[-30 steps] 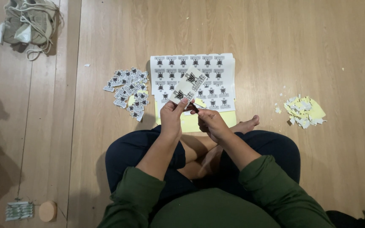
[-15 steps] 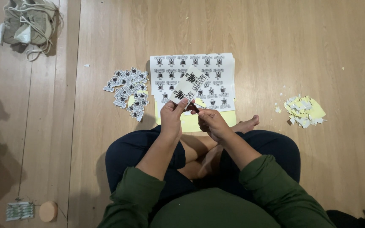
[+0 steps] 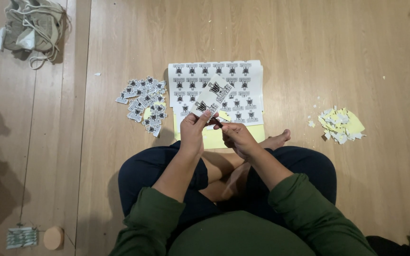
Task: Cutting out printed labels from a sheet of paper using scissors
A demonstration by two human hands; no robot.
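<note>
Right hand (image 3: 237,137) hides the dark tool (image 3: 217,123) it grips; type indeterminate. Sticker sheet (image 3: 217,92) partly covered by held strip (image 3: 210,98).

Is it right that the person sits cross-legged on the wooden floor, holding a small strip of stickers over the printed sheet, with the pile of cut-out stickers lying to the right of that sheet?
Not quite. The head view shows the pile of cut-out stickers lying to the left of the printed sheet; the heap on the right is paper scraps. The rest holds: the left hand holds the strip of stickers over the sheet.
</note>
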